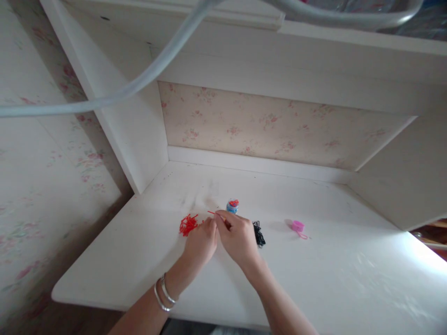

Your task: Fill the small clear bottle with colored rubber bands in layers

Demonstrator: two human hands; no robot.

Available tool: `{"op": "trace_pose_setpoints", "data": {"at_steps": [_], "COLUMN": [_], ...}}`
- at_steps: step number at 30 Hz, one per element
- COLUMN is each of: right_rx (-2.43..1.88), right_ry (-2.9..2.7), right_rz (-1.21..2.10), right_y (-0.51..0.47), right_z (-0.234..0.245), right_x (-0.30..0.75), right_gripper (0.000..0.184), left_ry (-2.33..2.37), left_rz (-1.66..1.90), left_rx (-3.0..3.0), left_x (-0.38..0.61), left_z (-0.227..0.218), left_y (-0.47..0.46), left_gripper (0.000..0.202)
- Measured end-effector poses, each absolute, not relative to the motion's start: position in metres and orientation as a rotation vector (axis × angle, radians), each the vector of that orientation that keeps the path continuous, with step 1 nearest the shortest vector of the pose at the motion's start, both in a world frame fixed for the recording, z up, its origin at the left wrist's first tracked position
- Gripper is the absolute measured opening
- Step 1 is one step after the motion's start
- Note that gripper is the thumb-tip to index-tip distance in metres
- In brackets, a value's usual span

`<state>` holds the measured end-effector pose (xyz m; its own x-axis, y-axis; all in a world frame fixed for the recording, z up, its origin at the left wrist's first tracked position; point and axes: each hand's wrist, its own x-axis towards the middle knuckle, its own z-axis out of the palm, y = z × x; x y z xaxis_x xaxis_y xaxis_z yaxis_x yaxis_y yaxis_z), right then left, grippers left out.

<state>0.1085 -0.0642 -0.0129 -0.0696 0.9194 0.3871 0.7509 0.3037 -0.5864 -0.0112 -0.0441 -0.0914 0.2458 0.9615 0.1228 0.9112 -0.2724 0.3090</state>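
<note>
My right hand [238,233] is closed in a pinch, and a thin red string [211,212] sticks out leftward from its fingertips. Pressed against it is my left hand [203,239], its fingers curled; what they grip is hidden. Just beyond the hands stands a small clear jar [232,206] with blue on its side and red strings at its mouth. A loose heap of red strings [188,225] lies left of my left hand. Beside my right hand, partly covered by it, is a heap of black strings [259,234].
A pink cap [298,226] with a loop strap lies to the right on the white desk [331,260]. A pale cable or tube [139,83] crosses the upper view. Side panels and an overhead shelf [279,65] enclose the desk's back.
</note>
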Motion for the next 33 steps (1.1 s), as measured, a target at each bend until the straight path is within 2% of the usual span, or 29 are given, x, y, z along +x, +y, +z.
{"op": "trace_pose_setpoints", "data": {"at_steps": [6, 12, 18, 22, 28, 33], "right_rx": [-1.534, -1.567, -1.602, -1.597, -1.559, -1.558], "right_ry": [-1.568, -1.640, -1.693, -1.678, -1.551, -1.493], "right_rz": [0.245, 0.152, 0.157, 0.167, 0.256, 0.419], "right_y": [-0.054, -0.040, -0.035, -0.037, -0.047, -0.060], "right_z": [-0.007, -0.005, -0.008, -0.006, -0.008, -0.034], "right_x": [0.149, 0.155, 0.154, 0.155, 0.163, 0.173], "right_gripper": [0.033, 0.034, 0.034, 0.035, 0.034, 0.036], "left_ry": [1.952, 1.879, 1.873, 1.871, 1.839, 1.780], "left_rz": [0.547, 0.403, 0.430, 0.478, 0.596, 0.809], "left_rx": [2.364, 2.427, 2.414, 2.362, 2.322, 2.241], "left_x": [-0.035, -0.045, -0.045, -0.045, -0.042, -0.040], "left_z": [-0.072, -0.079, -0.079, -0.077, -0.070, -0.066], "left_y": [-0.039, -0.036, -0.035, -0.035, -0.034, -0.034], "left_gripper": [0.018, 0.017, 0.022, 0.019, 0.016, 0.017]}}
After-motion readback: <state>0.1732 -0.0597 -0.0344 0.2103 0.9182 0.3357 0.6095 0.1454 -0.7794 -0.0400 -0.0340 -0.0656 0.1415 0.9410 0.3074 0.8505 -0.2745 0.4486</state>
